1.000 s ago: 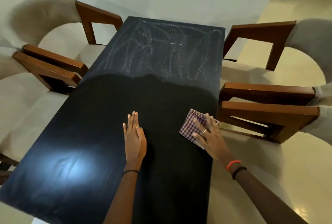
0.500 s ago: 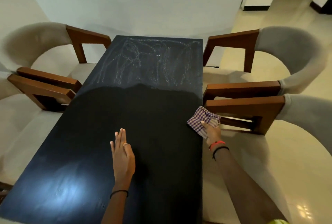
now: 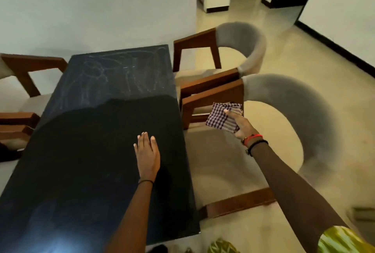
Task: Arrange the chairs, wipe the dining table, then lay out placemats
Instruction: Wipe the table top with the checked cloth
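The black dining table [image 3: 87, 151] runs away from me; its near part looks dark and wiped, while the far end carries pale chalky streaks [image 3: 121, 76]. My left hand [image 3: 147, 154] lies flat on the tabletop, fingers straight. My right hand [image 3: 239, 129] holds a folded purple-and-white checked cloth [image 3: 222, 117], lifted off the table and hanging over the seat of the nearest right chair [image 3: 284, 110].
A second wooden chair with a grey curved back [image 3: 233, 50] stands behind the first on the right. Two more chairs [image 3: 20, 82] sit along the left side. A white wall is close behind the table. Cream floor and dark doorways open to the upper right.
My right hand has carried the cloth off the table's right edge and out over the chair. The view has swung to the right. My left hand stays flat on the table.
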